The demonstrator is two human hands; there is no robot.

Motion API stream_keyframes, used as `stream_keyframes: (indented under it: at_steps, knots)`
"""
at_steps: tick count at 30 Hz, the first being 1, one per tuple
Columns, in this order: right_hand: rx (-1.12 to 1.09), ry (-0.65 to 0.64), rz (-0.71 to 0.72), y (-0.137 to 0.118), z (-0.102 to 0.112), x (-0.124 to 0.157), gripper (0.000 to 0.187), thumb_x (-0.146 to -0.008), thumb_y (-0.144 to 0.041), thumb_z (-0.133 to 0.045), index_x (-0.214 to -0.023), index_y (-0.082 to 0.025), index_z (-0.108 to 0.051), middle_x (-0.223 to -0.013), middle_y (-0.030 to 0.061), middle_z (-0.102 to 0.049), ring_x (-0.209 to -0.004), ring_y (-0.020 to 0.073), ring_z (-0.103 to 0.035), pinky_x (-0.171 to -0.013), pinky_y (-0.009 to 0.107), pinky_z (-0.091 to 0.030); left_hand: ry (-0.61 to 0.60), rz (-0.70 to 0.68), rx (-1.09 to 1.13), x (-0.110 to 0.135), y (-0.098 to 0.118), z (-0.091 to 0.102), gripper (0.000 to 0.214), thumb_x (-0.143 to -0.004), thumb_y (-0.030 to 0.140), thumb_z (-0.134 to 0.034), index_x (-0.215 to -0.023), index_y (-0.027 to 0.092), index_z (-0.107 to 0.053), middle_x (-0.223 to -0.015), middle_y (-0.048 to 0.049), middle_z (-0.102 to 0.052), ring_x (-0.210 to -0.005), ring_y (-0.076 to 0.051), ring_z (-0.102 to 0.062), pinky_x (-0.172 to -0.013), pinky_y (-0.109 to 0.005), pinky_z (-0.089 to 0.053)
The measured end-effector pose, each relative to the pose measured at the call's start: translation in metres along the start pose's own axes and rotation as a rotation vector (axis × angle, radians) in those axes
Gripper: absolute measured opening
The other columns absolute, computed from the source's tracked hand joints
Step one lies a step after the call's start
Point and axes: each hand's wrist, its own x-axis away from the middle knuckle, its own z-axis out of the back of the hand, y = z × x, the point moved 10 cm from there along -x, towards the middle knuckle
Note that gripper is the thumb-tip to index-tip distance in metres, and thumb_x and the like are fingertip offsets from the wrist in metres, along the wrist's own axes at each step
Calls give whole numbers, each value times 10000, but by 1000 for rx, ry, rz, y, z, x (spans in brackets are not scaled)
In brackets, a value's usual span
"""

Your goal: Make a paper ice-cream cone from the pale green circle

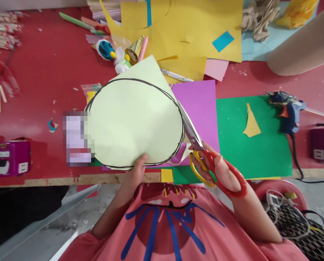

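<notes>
A pale green sheet of paper (135, 123) with a thick black oval drawn on it fills the middle of the view. My left hand (137, 168) grips its lower edge, thumb on top and fingers hidden beneath. In my right hand (223, 170) is a pair of scissors (213, 165) with one red and one yellow handle. The handles are spread apart, and the blades lie along the right side of the oval, at the paper's cut edge. Below the blades, a curled offcut (187, 152) hangs near the sheet.
Purple paper (201, 101) and green paper (270, 152) lie underneath on the red table (50, 76). A blue glue gun (291, 116) stands at right. Yellow sheets (191, 29), a cardboard tube (303, 43) and small crafts (121, 54) are farther back. Purple boxes (12, 157) sit at the sides.
</notes>
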Motion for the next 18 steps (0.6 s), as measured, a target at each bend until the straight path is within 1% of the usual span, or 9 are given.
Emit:
stream_keyframes:
  at_steps: [4,7,9,12,15,18]
  knots:
    - [-46,-43,15,7,-1,-2,545,-855,-712,-360,-1122,-252,-479,-688,-47,-400,-365,37,-244,-280,203,-201,-18,-19,6,-1,2,-2,306,-638,223,-810,-924,264,-711,-1112,-29,-707,-1163,-255,-607,-1136,-397,-351]
    - [-41,-35,18,7,0,-2,559,-861,-698,-369,-1190,-258,-470,-715,-43,-402,-364,29,-236,-271,200,-189,28,-16,24,-3,1,1,270,-641,236,-811,-892,261,-714,-1079,-33,-717,-1227,-256,-560,-1154,-397,-319]
    - [-34,-26,12,7,1,-2,578,-857,-701,-375,-1214,-255,-469,-715,-43,-403,-361,26,-228,-268,201,-181,43,5,45,-5,-1,2,273,-630,235,-814,-880,270,-710,-1057,-19,-722,-1243,-258,-546,-1160,-399,-317]
    - [-13,-13,15,5,2,-2,588,-853,-702,-386,-1219,-251,-478,-682,-51,-391,-354,29,-222,-270,205,-171,19,30,73,-6,-3,0,279,-609,230,-813,-859,288,-704,-1025,7,-728,-1216,-263,-569,-1141,-397,-370]
    - [12,3,37,1,3,-1,538,-885,-656,-384,-1224,-250,-482,-619,-66,-350,-354,43,-218,-288,210,-163,-12,58,126,-6,-3,-2,237,-635,255,-783,-854,293,-700,-994,10,-731,-1206,-267,-577,-1091,-401,-445]
    - [33,0,44,-3,3,1,497,-904,-617,-393,-1226,-249,-480,-591,-70,-324,-377,58,-230,-322,215,-189,-23,88,202,-10,1,-4,194,-664,277,-745,-852,289,-697,-943,9,-734,-1207,-269,-575,-1050,-407,-491]
